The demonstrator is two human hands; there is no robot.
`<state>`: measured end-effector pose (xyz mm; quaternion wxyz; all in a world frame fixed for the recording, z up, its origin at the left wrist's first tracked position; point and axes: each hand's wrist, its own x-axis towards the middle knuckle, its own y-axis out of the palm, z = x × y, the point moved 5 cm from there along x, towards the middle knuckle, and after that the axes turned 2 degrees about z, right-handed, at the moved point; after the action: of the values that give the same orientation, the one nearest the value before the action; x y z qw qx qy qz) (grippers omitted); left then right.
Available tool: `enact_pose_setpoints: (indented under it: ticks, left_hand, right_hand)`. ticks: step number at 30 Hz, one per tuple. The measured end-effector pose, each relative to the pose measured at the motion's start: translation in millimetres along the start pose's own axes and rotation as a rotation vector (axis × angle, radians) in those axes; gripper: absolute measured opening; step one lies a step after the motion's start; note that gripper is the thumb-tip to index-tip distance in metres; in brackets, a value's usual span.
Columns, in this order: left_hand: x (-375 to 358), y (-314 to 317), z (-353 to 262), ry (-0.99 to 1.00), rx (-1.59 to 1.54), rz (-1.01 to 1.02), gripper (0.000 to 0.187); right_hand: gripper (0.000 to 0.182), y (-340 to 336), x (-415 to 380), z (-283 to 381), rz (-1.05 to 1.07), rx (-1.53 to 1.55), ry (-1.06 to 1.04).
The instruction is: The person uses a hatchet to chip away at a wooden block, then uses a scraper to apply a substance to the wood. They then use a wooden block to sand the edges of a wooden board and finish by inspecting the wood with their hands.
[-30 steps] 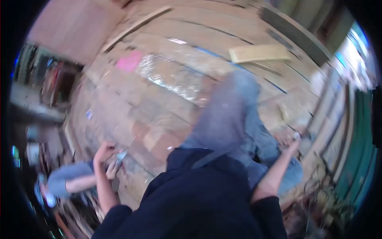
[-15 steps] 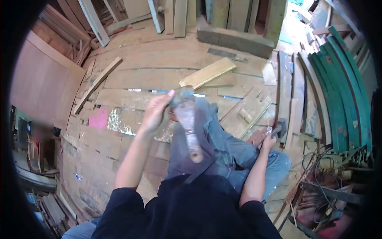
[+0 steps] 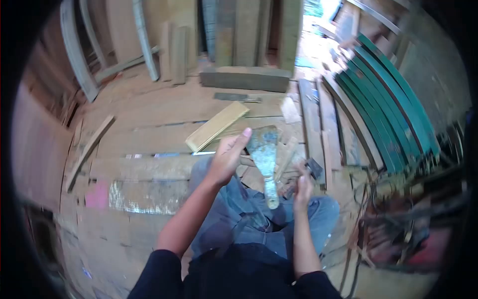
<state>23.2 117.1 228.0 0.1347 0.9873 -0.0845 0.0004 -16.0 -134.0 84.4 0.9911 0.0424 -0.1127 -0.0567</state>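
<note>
My left hand [image 3: 230,158] pinches the edge of a paint-spattered putty knife [image 3: 264,154] at its wide blade. The putty knife's narrow handle points down toward my lap. On the right, my right hand [image 3: 302,193] is closed on a hammer, whose dark head [image 3: 313,168] shows just beyond the fingers; motion blurs its handle. Both hands are over my crossed legs. Ahead of the left hand, a pale wooden board [image 3: 217,126] lies on the plank floor.
A thick timber beam [image 3: 245,79] lies beyond the board, with a flat dark tool [image 3: 237,97] before it. Green curved slats [image 3: 381,107] are stacked at right. A narrow wood strip [image 3: 90,152] lies at left. Tangled cables [image 3: 368,192] and clutter are at lower right.
The view has tipped up and swung right. My left hand has brought the putty knife rightward, nearer my right hand, and its blade is turned more into view. My right hand has come inward with the hammer.
</note>
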Motion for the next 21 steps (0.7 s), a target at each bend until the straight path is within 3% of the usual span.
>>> enact_pose_setpoints:
  ticks: [1,2,3,4,6,7,8,11,13,14,16,19,21]
  left_hand:
    - [10.1,2.5,12.1,-0.04,0.041,0.047,0.043]
    - [22.0,7.9,27.9,0.062,0.039,0.044,0.044]
    - [21.7,17.1,33.1,-0.05,0.081,0.108,0.043]
    - [23.2,24.0,38.0,-0.153,0.128,0.176,0.044]
    - [52.8,11.1,129.4,-0.039,-0.043,-0.032,0.052]
    - [50.8,35.1,128.3,-0.143,-0.364,0.268,0.059]
    - [45.3,47.8,133.6,-0.216,-0.412,0.315,0.058]
    - [52.3,-10.2,247.0,-0.409,-0.37,0.039,0.059]
    - [59.4,-31.5,261.9,-0.436,-0.258,0.061,0.057]
    - [59.9,-32.6,268.0,-0.45,-0.197,0.076,0.057]
    - [45.3,9.5,211.8,-0.334,-0.232,0.117,0.054]
    - [36.1,20.7,196.5,-0.249,-0.312,0.249,0.06]
    - [30.2,28.6,198.9,-0.275,-0.37,0.314,0.067]
  right_hand:
    - [0.046,17.3,-13.5,13.1,0.152,0.144,0.003]
    - [0.042,38.5,-25.0,35.6,0.228,0.295,0.049]
    - [0.039,54.7,-39.2,54.4,0.289,0.443,0.083]
    - [0.041,58.5,-50.7,56.4,0.366,0.393,0.205]
    - [0.042,49.3,-56.6,47.2,0.449,0.255,0.342]
    - [0.039,41.9,-58.4,40.0,0.458,0.169,0.369]
    - [0.026,28.4,-57.9,68.7,0.169,0.098,0.241]
    - [0.018,-23.4,-69.1,120.4,-0.491,-0.546,-0.466]
    - [0.022,-60.8,-70.4,93.5,-0.494,0.305,-0.228]
    - [0.022,-66.5,-76.9,92.5,-0.526,0.214,-0.161]
    - [0.025,-74.0,-81.6,89.8,-0.566,0.04,-0.044]
    - [0.026,-41.6,-71.6,81.1,-0.369,-0.435,-0.198]
    - [0.029,-26.1,-55.4,27.9,-0.232,-0.5,0.02]
